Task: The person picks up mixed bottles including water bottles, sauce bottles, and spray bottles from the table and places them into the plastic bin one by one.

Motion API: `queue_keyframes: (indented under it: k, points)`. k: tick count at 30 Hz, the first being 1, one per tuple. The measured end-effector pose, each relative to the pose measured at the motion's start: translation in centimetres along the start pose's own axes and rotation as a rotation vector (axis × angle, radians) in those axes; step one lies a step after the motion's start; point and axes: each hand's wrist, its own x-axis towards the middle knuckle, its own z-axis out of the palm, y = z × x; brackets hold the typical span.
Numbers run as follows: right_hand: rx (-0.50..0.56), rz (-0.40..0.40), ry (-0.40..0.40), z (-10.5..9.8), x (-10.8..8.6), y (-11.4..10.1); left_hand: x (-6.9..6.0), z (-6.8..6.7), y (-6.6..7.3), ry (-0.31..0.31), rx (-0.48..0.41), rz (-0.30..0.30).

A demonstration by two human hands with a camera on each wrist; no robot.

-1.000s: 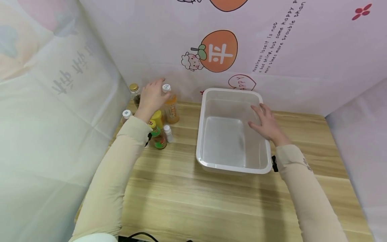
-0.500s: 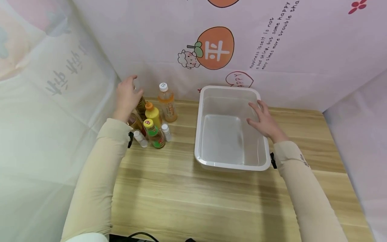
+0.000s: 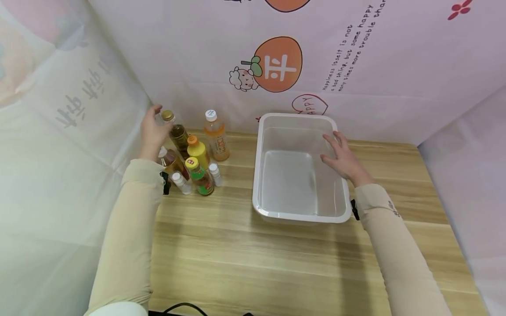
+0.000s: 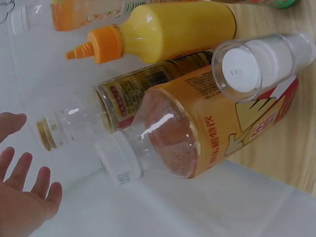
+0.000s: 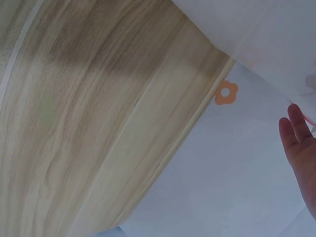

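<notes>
My left hand (image 3: 152, 133) is beside the gold-capped bottle (image 3: 179, 137), fingers spread; in the left wrist view the hand (image 4: 25, 197) stands apart from that bottle's cap (image 4: 47, 134). Just below it is a white-capped bottle (image 3: 173, 163), its orange label (image 4: 217, 123) showing close up. My right hand (image 3: 345, 159), fingers apart, is over the right side of the white bin (image 3: 262, 175); whether it touches the rim cannot be told. The right wrist view shows this hand (image 5: 302, 148) holding nothing.
Right of those bottles stand a yellow squeeze bottle (image 3: 198, 151), an orange drink bottle (image 3: 219, 142), a green-labelled yellow-capped jar (image 3: 200, 177) and two small white-capped shakers (image 3: 182, 183). Printed cloth walls (image 3: 213, 52) surround the wooden table (image 3: 221, 245). A black cable lies at the front edge.
My left hand has moved left, from over the bottles near the orange drink bottle to the far-left ones, uncovering the gold-capped bottle. The right hand stays over the bin's right side.
</notes>
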Motion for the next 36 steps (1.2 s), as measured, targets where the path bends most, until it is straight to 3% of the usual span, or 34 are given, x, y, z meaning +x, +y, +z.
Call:
queue_keyframes:
  k: [8,15,25,32,36]
  points:
    - [-0.014,0.007,-0.001,0.0,0.0,0.1,0.8,-0.3,-0.3,0.028,-0.113,-0.104]
    - [-0.007,0.009,-0.004,0.0,-0.1,-0.1,1.4,-0.3,-0.7,0.045,-0.133,-0.117]
    - [0.006,0.004,0.006,0.0,0.0,-0.2,1.6,0.0,-0.9,0.009,-0.156,-0.165]
    - [0.003,0.012,-0.006,0.1,0.0,-0.1,2.3,0.4,-1.2,0.052,-0.180,-0.179]
    - [0.003,0.014,-0.001,0.2,0.0,0.1,2.5,0.7,-1.0,0.046,-0.203,-0.182]
